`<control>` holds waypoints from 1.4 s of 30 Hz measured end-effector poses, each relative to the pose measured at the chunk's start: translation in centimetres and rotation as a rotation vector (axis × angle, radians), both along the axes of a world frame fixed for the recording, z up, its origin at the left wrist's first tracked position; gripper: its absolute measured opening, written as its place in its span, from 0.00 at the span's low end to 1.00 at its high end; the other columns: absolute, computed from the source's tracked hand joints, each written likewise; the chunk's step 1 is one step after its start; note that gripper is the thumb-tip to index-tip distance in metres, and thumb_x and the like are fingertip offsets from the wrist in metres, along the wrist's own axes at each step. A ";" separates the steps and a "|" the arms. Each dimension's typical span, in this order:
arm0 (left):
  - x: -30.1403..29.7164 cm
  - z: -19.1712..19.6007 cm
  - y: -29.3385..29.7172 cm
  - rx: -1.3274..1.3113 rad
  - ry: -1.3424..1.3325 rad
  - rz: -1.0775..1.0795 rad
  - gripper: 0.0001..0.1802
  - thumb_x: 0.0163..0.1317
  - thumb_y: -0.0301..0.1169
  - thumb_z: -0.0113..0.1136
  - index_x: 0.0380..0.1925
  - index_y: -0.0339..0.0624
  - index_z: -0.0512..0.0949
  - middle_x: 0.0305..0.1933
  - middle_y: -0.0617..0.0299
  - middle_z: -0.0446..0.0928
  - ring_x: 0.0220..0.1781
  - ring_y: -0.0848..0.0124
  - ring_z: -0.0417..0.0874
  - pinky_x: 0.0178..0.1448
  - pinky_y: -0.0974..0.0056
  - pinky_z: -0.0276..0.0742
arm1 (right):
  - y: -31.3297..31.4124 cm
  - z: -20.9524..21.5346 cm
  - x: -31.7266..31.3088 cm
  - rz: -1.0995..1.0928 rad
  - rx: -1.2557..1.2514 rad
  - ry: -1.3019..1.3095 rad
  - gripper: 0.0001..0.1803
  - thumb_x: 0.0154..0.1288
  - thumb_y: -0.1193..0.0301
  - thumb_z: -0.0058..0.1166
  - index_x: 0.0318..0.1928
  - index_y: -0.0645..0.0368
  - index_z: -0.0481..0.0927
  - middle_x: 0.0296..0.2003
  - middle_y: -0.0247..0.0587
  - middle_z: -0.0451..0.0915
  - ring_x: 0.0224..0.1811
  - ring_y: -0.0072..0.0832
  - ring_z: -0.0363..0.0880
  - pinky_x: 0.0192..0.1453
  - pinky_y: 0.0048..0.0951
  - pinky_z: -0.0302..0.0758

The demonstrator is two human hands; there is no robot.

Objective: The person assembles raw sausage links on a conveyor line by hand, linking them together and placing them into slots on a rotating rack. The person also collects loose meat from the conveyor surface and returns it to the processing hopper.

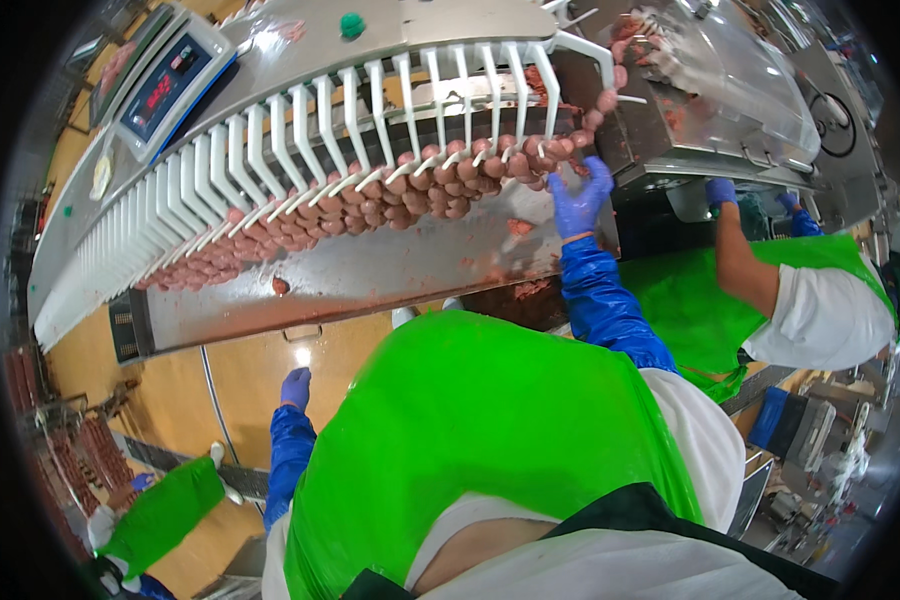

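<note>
The right hand (578,200), in a blue glove and blue sleeve, was stretched up to the string of sausage links (410,195), its fingers spread and touching the links at the right end of the row; whether it gripped any I cannot tell. The left hand (295,387), also gloved blue, hung low at the person's side, fingers loosely curled around nothing, well apart from the machine. The links hung from white hooks (300,130) along a curved steel conveyor (370,270), with bits of meat lying on its steel apron. A digital scale (165,85) stood at the upper left. A co-worker's gloved hand (720,190) touched the filling machine (730,90) on the right. A green apron (470,430) covered the person's front.
</note>
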State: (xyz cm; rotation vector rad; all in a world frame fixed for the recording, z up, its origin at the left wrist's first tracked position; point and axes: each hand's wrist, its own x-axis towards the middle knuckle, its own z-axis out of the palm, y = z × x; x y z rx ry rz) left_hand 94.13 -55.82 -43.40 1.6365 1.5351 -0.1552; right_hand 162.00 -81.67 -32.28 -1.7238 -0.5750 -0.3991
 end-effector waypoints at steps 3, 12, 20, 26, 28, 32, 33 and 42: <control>-0.1 0.4 -0.7 -0.021 0.138 -0.018 0.24 0.63 0.44 0.56 0.50 0.35 0.80 0.50 0.50 0.83 0.54 0.60 0.82 0.60 0.61 0.74 | 0.5 0.0 0.1 0.226 -0.037 0.012 0.29 0.60 0.70 0.66 0.59 0.65 0.70 0.53 0.44 0.74 0.51 0.34 0.74 0.59 0.34 0.70; 5.5 5.4 -0.1 0.124 0.079 -0.150 0.25 0.66 0.47 0.52 0.53 0.41 0.80 0.56 0.48 0.79 0.60 0.55 0.78 0.66 0.58 0.69 | 3.0 -4.2 -3.0 0.666 -0.066 0.602 0.15 0.74 0.66 0.41 0.45 0.63 0.79 0.36 0.36 0.78 0.42 0.24 0.77 0.47 0.29 0.73; 3.6 5.6 -1.4 0.074 0.220 -0.103 0.25 0.65 0.47 0.53 0.52 0.42 0.80 0.57 0.51 0.79 0.60 0.57 0.78 0.66 0.58 0.70 | -0.2 1.4 2.6 -0.307 -0.185 -0.178 0.36 0.55 0.72 0.69 0.61 0.71 0.67 0.52 0.47 0.74 0.53 0.34 0.74 0.56 0.38 0.74; 2.3 4.9 -2.4 0.045 0.309 -0.122 0.25 0.63 0.49 0.53 0.51 0.44 0.81 0.56 0.50 0.79 0.60 0.57 0.78 0.66 0.58 0.70 | 2.2 -3.0 2.4 0.648 -0.102 0.347 0.30 0.71 0.67 0.54 0.67 0.65 0.62 0.61 0.44 0.70 0.59 0.32 0.70 0.62 0.32 0.68; 3.6 5.1 -2.5 0.085 0.266 -0.084 0.24 0.63 0.48 0.53 0.50 0.45 0.81 0.56 0.52 0.79 0.60 0.57 0.78 0.66 0.58 0.70 | 2.6 -5.6 1.6 0.698 -0.055 0.475 0.21 0.74 0.66 0.49 0.61 0.64 0.68 0.54 0.41 0.74 0.53 0.29 0.73 0.52 0.30 0.72; 6.7 5.8 -2.2 0.112 0.217 -0.105 0.23 0.64 0.47 0.53 0.51 0.46 0.81 0.56 0.53 0.80 0.60 0.57 0.78 0.66 0.58 0.71 | 1.1 -6.5 0.9 0.693 -0.119 0.652 0.13 0.74 0.65 0.45 0.48 0.62 0.73 0.40 0.35 0.75 0.39 0.23 0.75 0.33 0.24 0.73; 7.1 6.1 -1.8 0.136 0.188 -0.124 0.23 0.64 0.48 0.53 0.51 0.46 0.81 0.56 0.53 0.80 0.60 0.57 0.78 0.66 0.57 0.71 | 0.7 -5.6 1.3 0.624 -0.222 0.590 0.12 0.74 0.65 0.44 0.45 0.62 0.74 0.36 0.34 0.75 0.35 0.22 0.75 0.30 0.22 0.71; 4.8 7.1 -2.9 0.049 0.310 -0.072 0.25 0.63 0.47 0.51 0.53 0.46 0.80 0.57 0.53 0.79 0.61 0.55 0.77 0.67 0.55 0.70 | -0.7 1.7 8.8 0.040 -0.062 -0.131 0.36 0.63 0.69 0.64 0.65 0.71 0.61 0.63 0.55 0.65 0.61 0.36 0.68 0.66 0.38 0.69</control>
